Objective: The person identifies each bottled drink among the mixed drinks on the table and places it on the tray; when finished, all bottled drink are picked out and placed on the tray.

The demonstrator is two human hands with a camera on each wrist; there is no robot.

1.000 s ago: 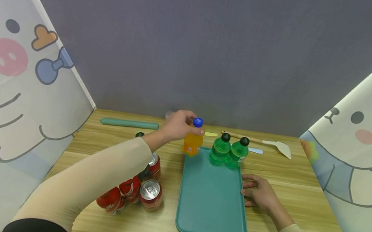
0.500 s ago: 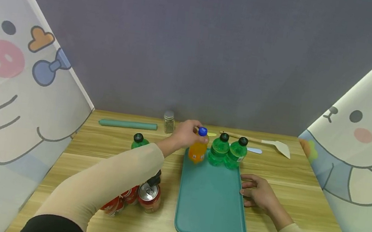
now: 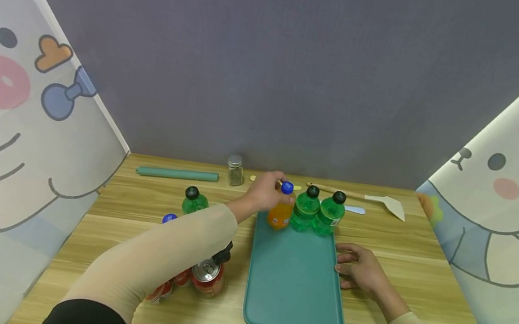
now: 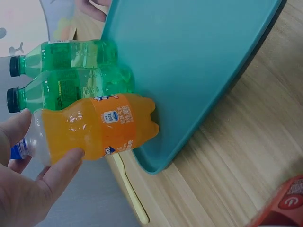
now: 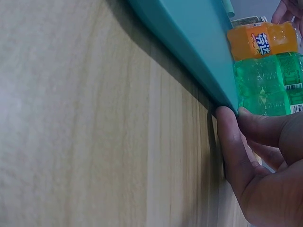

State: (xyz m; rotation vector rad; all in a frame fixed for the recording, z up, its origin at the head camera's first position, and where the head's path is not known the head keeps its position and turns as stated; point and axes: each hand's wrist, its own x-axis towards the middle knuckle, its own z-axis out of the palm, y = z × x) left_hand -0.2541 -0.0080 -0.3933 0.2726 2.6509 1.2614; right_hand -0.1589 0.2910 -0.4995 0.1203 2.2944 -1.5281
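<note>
Upright at the far left corner of the teal tray (image 3: pixel 296 289) stands an orange soda bottle (image 3: pixel 280 217) with a blue cap. My left hand (image 3: pixel 263 193) holds it near its neck, thumb and fingers on either side in the left wrist view. Beside it on the tray, two green soda bottles (image 3: pixel 304 213) with black caps stand in a row; the orange one comes right up against the nearer of them. My right hand (image 3: pixel 361 269) is at the tray's right edge, and in the right wrist view its thumb and index finger (image 5: pixel 229 137) pinch the rim.
Left of the tray, partly hidden by my left sleeve, are several red cans (image 3: pixel 207 279), a green bottle (image 3: pixel 194 201) and a blue cap (image 3: pixel 169 218). Along the back lie a teal roll (image 3: pixel 178 174), a spice jar (image 3: pixel 235 172), a yellow-handled utensil (image 3: pixel 296 188) and a spatula (image 3: pixel 390 205).
My left hand has moved right and slightly down with the orange bottle, bringing it over the tray's corner to the green bottles. My right hand has stayed at the tray's edge.
</note>
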